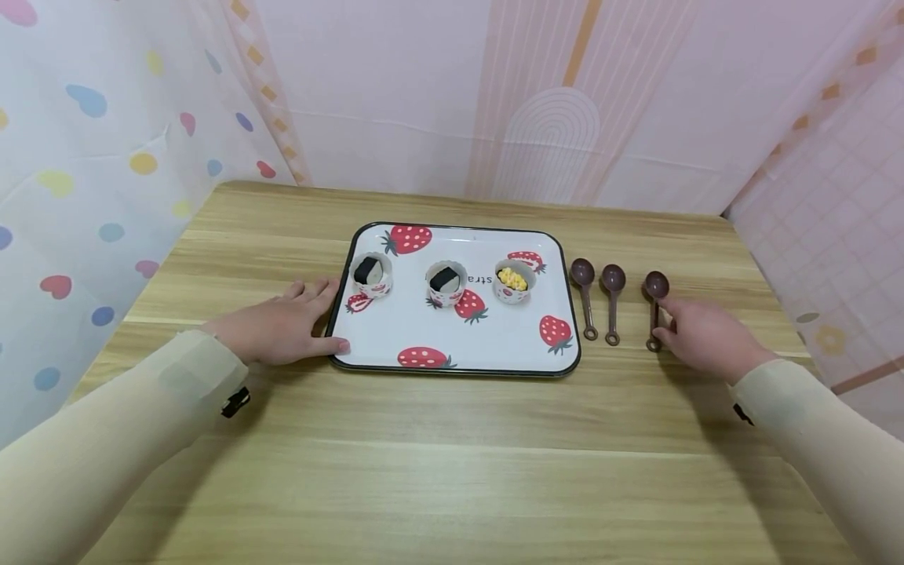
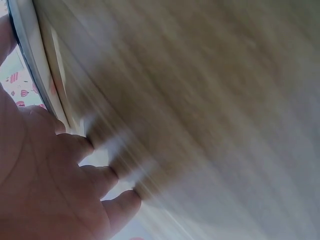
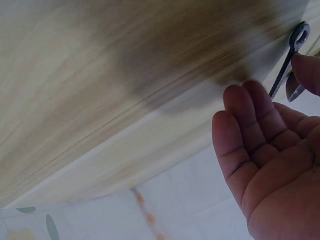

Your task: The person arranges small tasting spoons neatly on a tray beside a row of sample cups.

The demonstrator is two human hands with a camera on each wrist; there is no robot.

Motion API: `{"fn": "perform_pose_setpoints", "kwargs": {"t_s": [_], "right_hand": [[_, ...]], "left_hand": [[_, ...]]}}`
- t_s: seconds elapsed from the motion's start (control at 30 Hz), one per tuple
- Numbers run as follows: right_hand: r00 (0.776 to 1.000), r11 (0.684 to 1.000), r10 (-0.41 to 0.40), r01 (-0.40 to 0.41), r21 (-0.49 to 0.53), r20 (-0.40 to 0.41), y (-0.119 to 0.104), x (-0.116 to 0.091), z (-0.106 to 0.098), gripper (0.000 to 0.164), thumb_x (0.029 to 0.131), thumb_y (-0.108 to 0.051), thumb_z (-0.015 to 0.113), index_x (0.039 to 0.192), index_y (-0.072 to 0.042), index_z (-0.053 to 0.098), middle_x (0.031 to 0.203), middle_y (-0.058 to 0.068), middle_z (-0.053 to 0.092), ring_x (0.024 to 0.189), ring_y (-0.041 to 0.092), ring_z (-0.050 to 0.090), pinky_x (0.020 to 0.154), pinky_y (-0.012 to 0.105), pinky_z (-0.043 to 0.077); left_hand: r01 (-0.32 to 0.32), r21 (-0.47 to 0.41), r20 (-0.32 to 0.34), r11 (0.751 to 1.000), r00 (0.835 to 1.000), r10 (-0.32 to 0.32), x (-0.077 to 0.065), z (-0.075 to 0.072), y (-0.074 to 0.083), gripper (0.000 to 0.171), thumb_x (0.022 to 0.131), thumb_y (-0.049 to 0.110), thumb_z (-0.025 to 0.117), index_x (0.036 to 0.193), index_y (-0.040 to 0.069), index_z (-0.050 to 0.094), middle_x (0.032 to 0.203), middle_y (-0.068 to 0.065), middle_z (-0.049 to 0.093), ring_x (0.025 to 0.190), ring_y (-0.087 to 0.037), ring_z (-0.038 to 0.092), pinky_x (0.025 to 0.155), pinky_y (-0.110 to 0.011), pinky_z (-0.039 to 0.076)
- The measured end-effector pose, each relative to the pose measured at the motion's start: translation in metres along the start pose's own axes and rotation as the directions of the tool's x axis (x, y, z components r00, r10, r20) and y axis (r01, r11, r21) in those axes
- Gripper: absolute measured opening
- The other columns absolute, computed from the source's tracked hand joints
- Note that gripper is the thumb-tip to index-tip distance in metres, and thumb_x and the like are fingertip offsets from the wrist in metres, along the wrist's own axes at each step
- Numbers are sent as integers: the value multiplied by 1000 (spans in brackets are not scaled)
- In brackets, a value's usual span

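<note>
On the table lies a white, dark-rimmed tray (image 1: 381,337) printed with red strawberries. My left hand (image 1: 286,326) is at its left side, fingers spread along the edge and thumb over the rim; the left wrist view shows the palm and fingertips near the tabletop. At the right, my right hand (image 1: 706,333) pinches the handle of a brown measuring spoon (image 1: 656,284) with thumb and index finger. The right wrist view shows that spoon's ring end (image 3: 300,35) beside the thumb, with the other fingers bent. Two more brown spoons, a nearer one (image 1: 613,279) and a farther one (image 1: 583,273), lie alongside.
Three small patterned cups stand on the tray: a left cup (image 1: 381,290) and a middle cup (image 1: 446,299) holding white pieces with black bands, and a right cup (image 1: 510,295) with a yellow-topped piece. Printed curtains (image 1: 395,94) surround the wooden table (image 1: 452,455).
</note>
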State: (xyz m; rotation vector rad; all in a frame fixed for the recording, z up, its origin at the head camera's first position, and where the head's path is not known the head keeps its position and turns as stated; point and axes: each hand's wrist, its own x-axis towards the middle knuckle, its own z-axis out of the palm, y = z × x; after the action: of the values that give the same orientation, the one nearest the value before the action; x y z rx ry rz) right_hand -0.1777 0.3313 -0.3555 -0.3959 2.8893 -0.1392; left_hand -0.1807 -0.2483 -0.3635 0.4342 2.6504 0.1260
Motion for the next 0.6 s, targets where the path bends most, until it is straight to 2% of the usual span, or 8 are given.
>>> {"fn": "perform_pose_setpoints", "kwargs": {"t_s": [0.07, 0.3, 0.6], "right_hand": [[1000, 1000, 4, -5, 4, 4, 0, -1, 0, 61, 102, -19, 65, 149, 15, 45, 78, 5, 68, 69, 20, 61, 72, 50, 54], [1000, 1000, -9, 9, -11, 7, -2, -2, 0, 64, 102, -23, 66, 145, 19, 46, 80, 7, 72, 73, 23, 67, 82, 58, 56], [999, 1000, 21, -21, 12, 29, -3, 1, 2, 70, 102, -27, 65, 149, 20, 41, 78, 6, 70, 67, 19, 61, 73, 49, 54]], "left_hand": [[0, -1, -1, 1000, 1000, 0, -1, 0, 1, 121, 92, 83, 53, 169, 2, 6, 174, -28, 12, 155, -63, 12, 121, -75, 26], [-6, -4, 1, 1000, 1000, 6, -2, -1, 1, 119, 93, 82, 52, 169, 1, 6, 174, -28, 11, 155, -63, 11, 122, -74, 25], [-2, 0, 0, 1000, 1000, 2, -1, -1, 1, 120, 92, 82, 52, 168, 1, 7, 174, -29, 12, 154, -64, 12, 122, -75, 24]]}}
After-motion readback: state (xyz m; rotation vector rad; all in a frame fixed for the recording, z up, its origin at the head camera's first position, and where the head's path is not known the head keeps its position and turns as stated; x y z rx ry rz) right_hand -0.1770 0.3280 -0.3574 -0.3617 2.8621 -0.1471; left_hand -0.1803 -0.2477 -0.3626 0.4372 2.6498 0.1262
